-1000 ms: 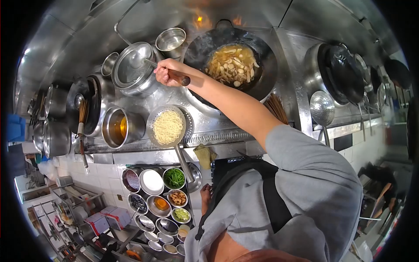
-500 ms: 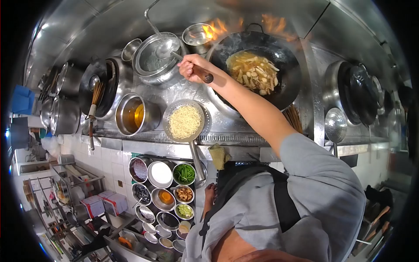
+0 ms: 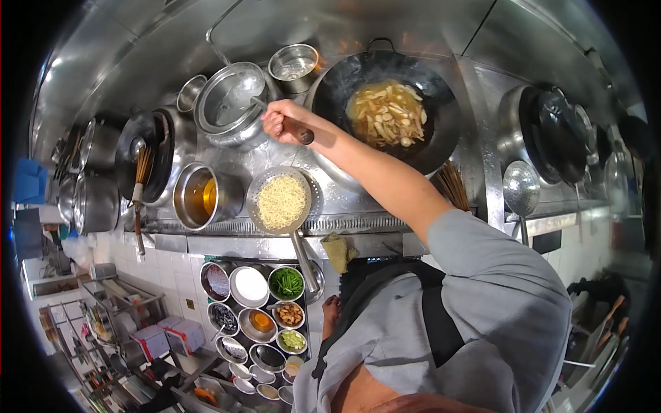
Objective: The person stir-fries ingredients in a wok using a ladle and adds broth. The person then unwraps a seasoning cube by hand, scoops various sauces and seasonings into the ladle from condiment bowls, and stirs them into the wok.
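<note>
The right hand (image 3: pixel 284 122) has its fingers curled tightly around the wooden handle of a metal ladle (image 3: pixel 248 88). The ladle's smooth, round bowl is over a wide steel pot (image 3: pixel 248 136), below a thin bent pipe (image 3: pixel 215 43). Under the forearm and beyond it sits a broad, dark wok (image 3: pixel 441 127) with a looped handle, holding pale sliced pieces (image 3: pixel 394 115) in glossy brown liquid. Nearer the body, a round strainer (image 3: pixel 312 199) pierced with small holes carries tangled, thin yellow noodles (image 3: pixel 281 202); beside it, a crumpled cloth (image 3: pixel 337 252) hangs at the counter's edge (image 3: pixel 241 245). The left hand (image 3: pixel 332 308) is low, beside the grey shirt (image 3: pixel 385 337); whether its fingers hold anything cannot be told.
</note>
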